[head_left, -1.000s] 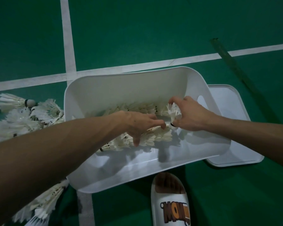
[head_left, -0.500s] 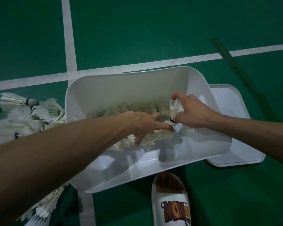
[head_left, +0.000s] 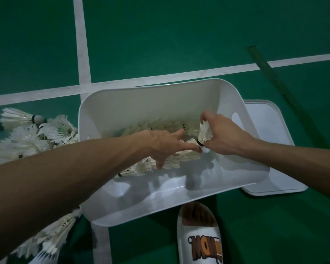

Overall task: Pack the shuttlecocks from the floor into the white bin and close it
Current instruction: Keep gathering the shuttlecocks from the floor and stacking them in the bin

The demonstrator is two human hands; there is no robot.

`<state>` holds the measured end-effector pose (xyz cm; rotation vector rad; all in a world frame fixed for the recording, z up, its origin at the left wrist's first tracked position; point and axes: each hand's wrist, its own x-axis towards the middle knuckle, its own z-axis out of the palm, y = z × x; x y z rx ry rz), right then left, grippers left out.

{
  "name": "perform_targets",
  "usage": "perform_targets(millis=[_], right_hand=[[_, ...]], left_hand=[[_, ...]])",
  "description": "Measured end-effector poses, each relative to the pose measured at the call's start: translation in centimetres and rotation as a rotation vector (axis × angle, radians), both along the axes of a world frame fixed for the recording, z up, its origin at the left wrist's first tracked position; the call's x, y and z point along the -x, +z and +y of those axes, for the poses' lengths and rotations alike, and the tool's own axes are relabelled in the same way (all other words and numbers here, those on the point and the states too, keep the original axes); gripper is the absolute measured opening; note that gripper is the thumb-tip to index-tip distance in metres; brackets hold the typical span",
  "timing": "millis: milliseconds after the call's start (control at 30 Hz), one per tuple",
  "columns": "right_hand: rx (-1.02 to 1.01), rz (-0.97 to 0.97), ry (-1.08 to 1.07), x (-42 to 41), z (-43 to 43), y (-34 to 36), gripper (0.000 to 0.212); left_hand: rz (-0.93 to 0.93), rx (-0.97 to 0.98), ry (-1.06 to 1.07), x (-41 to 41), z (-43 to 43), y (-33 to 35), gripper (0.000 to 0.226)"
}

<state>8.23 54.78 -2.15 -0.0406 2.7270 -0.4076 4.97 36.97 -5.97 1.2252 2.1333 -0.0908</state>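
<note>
Shuttlecocks (head_left: 36,136) lie heaped on the green floor (head_left: 179,35) just left of the white bin (head_left: 141,103), and a second bunch (head_left: 51,237) sits by its near left corner, so I judge there is plenty still to pack. Inside the bin a nested row (head_left: 170,161) lies slantwise across the bottom, and both my arms reach down to it. My right hand (head_left: 223,137) pinches the held shuttlecock (head_left: 205,132) by its feathers. Over the last second I have tipped it from lying against the row's end to standing nearly upright, cork down. My left hand (head_left: 166,143) has barely shifted. Its fingers are spread over the row, and the forefinger reaches to the cork of the one I hold, touching it or nearly so. To me that means I am lining this one up to seat it onto the end of the row rather than dropping it loose. The lid (head_left: 271,149) lies flat on the floor, partly under the bin's right side, so closing is some way off. A white slipper (head_left: 198,235) sits just in front of the bin.
</note>
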Motion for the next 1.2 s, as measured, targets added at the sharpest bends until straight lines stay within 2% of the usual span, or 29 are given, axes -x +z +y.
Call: perform_targets(millis=[133, 267, 400, 500, 633, 700, 833, 900, 1033, 1200], right_hand=[[-0.058, -0.131, 0.036, 0.2, -0.4, -0.4, 0.059], [-0.065, -0.202, 0.062, 0.4, -0.4, -0.1, 0.08], [-0.097, -0.165, 0.036, 0.2, -0.3, -0.3, 0.054], [-0.111, -0.192, -0.014, 0.0, -0.3, -1.0, 0.057], [0.196, -0.374, -0.264, -0.6, -0.1, -1.5, 0.047], [0.232, -0.379, -0.299, -0.9, -0.1, -1.9, 0.043], [0.256, -0.377, -0.331, -1.1, -0.5, -2.9, 0.063], [0.179, -0.382, -0.273, -1.1, -0.6, -2.7, 0.068], [-0.122, -0.319, -0.079, -1.0, -0.4, -1.7, 0.064], [-0.093, -0.318, -0.073, -1.1, -0.8, -1.7, 0.063]], left_hand=[[0.009, 0.021, -0.001, 0.0, -0.1, 0.1, 0.124], [0.027, 0.017, -0.007, -0.1, -0.1, 0.2, 0.124], [0.026, 0.001, 0.015, 0.2, -0.3, 0.2, 0.122], [0.031, 0.012, 0.017, 0.2, -0.3, 0.3, 0.12], [0.014, 0.017, -0.008, -0.2, -0.1, 0.4, 0.119], [0.008, 0.009, -0.022, -0.4, -0.2, 0.4, 0.119], [-0.045, 0.002, -0.02, -0.6, -0.6, 0.2, 0.114], [-0.071, -0.018, -0.008, -0.8, -1.1, 0.3, 0.111], [-0.043, -0.065, -0.021, -1.2, -2.9, 1.2, 0.111], [-0.014, 0.041, -0.008, -1.7, -5.5, 1.7, 0.115]])
